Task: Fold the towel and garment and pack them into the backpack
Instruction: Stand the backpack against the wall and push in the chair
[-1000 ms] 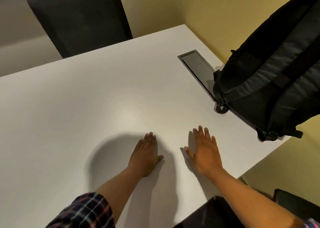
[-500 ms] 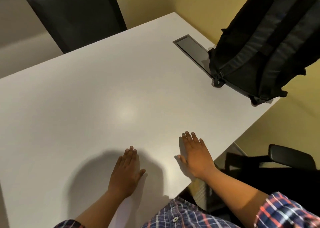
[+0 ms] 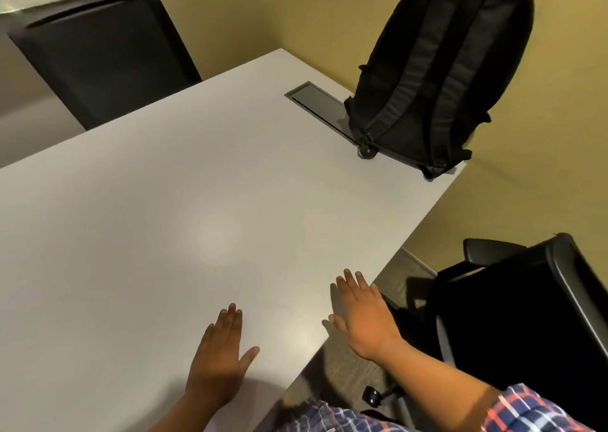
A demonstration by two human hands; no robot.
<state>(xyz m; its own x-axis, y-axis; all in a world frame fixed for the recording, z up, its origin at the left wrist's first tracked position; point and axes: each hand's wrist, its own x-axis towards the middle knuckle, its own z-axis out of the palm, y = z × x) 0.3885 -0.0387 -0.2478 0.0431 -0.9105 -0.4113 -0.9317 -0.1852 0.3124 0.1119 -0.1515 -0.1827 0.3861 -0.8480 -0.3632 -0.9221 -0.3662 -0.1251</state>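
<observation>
A black backpack [image 3: 437, 70] stands upright at the far right corner of the white table [image 3: 164, 218], its straps facing me and its top leaning on the yellow wall. My left hand [image 3: 218, 362] lies flat and empty on the table near the front edge. My right hand [image 3: 365, 313] rests flat at the table's right edge, fingers spread, holding nothing. Neither a towel nor a garment is in view.
A grey cable-port lid [image 3: 316, 102] is set into the table beside the backpack. One black chair [image 3: 98, 56] stands behind the far side. Another black office chair [image 3: 526, 316] with armrest and castors sits on the right, close to my right arm.
The view has pulled back and swung left, so the backpack now shows in full. Both hands stay flat but sit nearer the table's front right edge.
</observation>
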